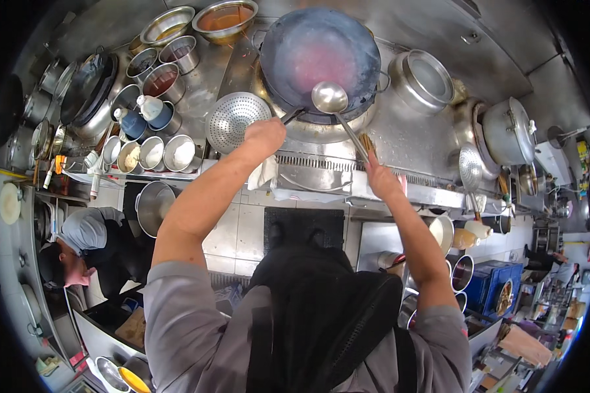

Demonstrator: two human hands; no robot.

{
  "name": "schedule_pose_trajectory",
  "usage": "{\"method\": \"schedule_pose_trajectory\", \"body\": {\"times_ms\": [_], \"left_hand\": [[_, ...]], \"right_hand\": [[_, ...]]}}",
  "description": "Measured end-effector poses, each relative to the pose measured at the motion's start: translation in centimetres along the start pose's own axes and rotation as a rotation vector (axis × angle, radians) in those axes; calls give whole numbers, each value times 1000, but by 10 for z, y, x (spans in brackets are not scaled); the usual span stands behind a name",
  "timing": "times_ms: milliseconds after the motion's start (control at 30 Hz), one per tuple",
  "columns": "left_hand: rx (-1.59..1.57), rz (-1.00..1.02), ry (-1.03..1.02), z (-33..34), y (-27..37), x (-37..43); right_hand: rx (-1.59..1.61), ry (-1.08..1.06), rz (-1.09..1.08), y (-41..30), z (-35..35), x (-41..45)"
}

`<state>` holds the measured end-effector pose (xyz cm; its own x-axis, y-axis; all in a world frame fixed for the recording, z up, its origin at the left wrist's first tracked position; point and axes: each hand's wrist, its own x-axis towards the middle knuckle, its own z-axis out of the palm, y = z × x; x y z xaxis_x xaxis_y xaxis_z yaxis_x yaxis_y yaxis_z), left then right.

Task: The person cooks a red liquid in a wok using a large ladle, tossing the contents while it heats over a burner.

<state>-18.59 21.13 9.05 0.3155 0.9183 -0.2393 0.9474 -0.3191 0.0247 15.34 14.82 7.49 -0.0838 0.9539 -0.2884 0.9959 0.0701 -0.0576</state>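
A steel ladle (pixel 329 97) extends from my right hand (pixel 386 181), which grips its long handle; the bowl hangs at the near side of a large dark wok (pixel 275 64). Haze and a reddish glow fill the middle of the wok, so its contents are hard to make out. My left hand (pixel 265 135) is closed around a dark handle (pixel 293 115) whose end points at the wok's near rim. Directly left of that hand is a round perforated skimmer (pixel 237 123); whether the handle belongs to it is hidden by my fingers. A bamboo brush (pixel 368 141) lies beside the ladle handle.
Seasoning cups (pixel 179 152), blue-filled squeeze bottles (pixel 132 124) and a bowl of orange liquid (pixel 226 19) stand left. Right are a steel pot (pixel 398 81) and a lidded pot (pixel 506 132). A cloth (pixel 263 174) hangs at the front edge. A person (pixel 93 231) bends at lower left.
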Motion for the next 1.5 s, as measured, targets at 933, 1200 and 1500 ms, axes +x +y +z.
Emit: {"method": "schedule_pose_trajectory", "body": {"times_ms": [933,1200,1500], "left_hand": [[38,32,-1,-20,6,4],[3,-17,-69,-7,-1,0],[35,26,-50,-10,8,2]], "right_hand": [[200,212,-143,52,-6,32],[0,152,131,-3,-45,24],[-27,-11,62,42,-21,61]]}}
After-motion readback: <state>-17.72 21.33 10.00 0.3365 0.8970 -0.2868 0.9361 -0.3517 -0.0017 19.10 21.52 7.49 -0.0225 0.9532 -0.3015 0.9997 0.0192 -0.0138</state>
